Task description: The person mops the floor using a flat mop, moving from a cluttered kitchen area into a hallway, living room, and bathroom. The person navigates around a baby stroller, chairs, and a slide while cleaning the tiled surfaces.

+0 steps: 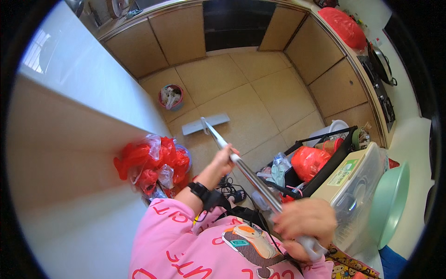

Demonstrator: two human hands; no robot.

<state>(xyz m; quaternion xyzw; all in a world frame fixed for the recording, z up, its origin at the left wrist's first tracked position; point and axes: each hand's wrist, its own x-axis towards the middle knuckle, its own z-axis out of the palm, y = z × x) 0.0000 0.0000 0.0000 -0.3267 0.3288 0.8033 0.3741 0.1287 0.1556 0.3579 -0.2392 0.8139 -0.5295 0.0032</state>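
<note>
A mop with a long metal pole (258, 180) slants from my body out to the tiled floor. Its flat, pale rectangular head (206, 123) lies on the tiles. My left hand (224, 159) is wrapped round the pole partway down, where a white sleeve meets the bare metal. Close to my body, my right hand (306, 228) grips the upper end, near the grey end cap (312, 248); it looks slightly blurred. A black band circles my left wrist.
A small waste bin (171, 97) stands beyond the mop head. Red plastic bags (158, 162) gather beside the white cabinet on the left. At right are a black-framed cart (327, 166), a clear storage box (357, 200) and a green basin (391, 204). Wooden cabinets (176, 39) line the far side.
</note>
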